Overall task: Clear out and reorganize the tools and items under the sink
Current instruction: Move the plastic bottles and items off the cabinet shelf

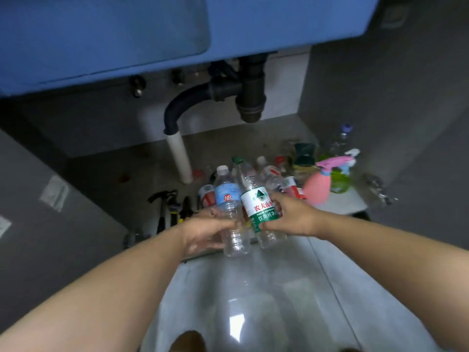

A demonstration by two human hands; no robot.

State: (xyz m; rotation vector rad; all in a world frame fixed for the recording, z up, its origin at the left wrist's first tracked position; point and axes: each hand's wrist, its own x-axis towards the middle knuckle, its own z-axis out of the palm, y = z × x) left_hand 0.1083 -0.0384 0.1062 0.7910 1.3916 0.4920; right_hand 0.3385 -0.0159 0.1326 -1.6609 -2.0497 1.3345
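My left hand grips a clear bottle with a blue label and white cap around its lower body. My right hand grips a clear bottle with a green-and-white label and green cap. Both bottles stand upright, side by side and touching, in front of the space under the blue sink. Behind them, several more plastic bottles with red labels are clustered on the floor. A hammer and pliers lie to the left of the bottles.
A black drain trap and white pipe hang above the bottles. A pink spray bottle, a green spray bottle and a green-topped container stand at the right. Grey walls close in both sides. Glossy tile floor lies in front.
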